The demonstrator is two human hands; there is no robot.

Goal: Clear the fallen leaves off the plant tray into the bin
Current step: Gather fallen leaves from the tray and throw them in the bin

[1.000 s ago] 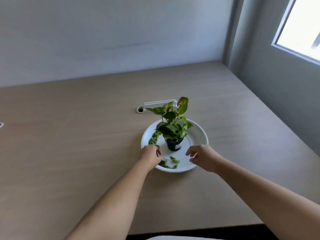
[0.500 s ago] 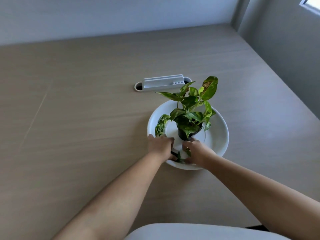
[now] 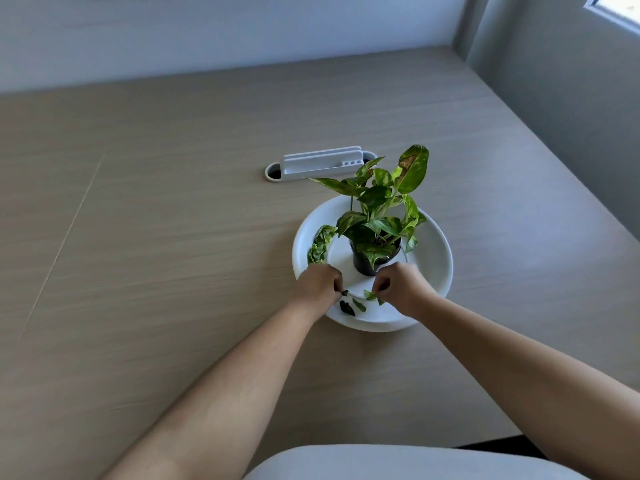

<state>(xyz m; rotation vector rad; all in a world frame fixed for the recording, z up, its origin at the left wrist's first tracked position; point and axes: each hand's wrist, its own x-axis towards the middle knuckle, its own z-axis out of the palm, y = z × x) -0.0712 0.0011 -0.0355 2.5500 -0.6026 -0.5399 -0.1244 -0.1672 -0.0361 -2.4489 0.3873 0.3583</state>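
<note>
The right hand (image 3: 401, 285) pinches a green leaf scrap (image 3: 372, 295) just in front of the black pot (image 3: 367, 263). The left hand (image 3: 320, 284) nips a darker bit (image 3: 344, 292) alongside. More loose scraps (image 3: 347, 308) lie on the white tray (image 3: 440, 271) nearer than the pot, and a long curled leaf (image 3: 320, 244) lies to its left. They look feather-light, limp and easily torn, so I'd take them by an edge. The pale wood desk (image 3: 173, 237) has grey walls behind it, and I see no bin.
</note>
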